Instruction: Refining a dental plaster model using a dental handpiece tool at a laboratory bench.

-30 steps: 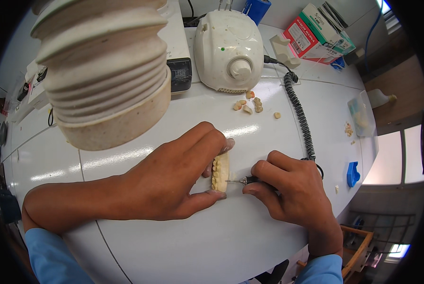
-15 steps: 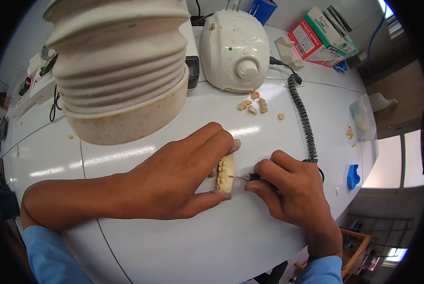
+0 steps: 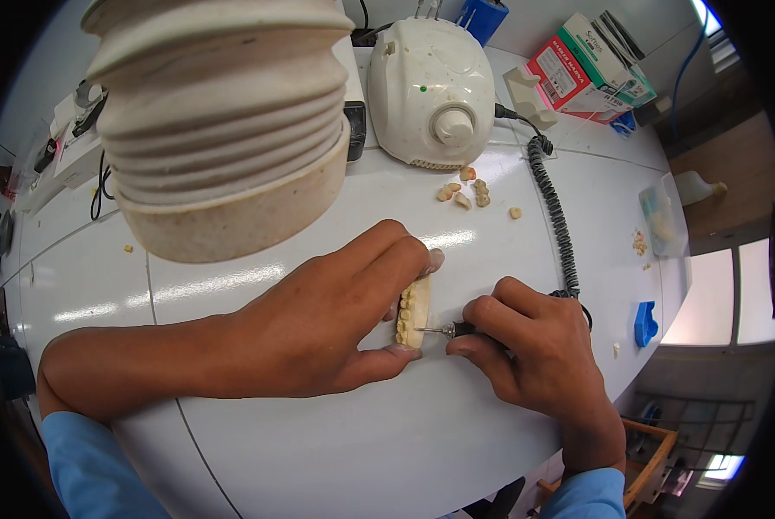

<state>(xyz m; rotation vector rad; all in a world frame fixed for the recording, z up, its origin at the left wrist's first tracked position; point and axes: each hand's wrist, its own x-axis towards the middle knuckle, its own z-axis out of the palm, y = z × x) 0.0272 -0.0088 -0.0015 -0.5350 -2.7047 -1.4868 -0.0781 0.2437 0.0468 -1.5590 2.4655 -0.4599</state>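
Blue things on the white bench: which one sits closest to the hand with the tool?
The small blue block at the bench's right edge, just right of the right hand. The other blue object stands far back, behind the white motor unit.

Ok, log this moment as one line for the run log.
left hand: holds tooth model on white table | right hand: grips rotary handpiece, tip at model | coiled cord to white control unit

Suction hood (image 3: pixel 223 130) overhanging left approach

Left hand (image 3: pixel 318 324) and right hand (image 3: pixel 534 346), both clenched
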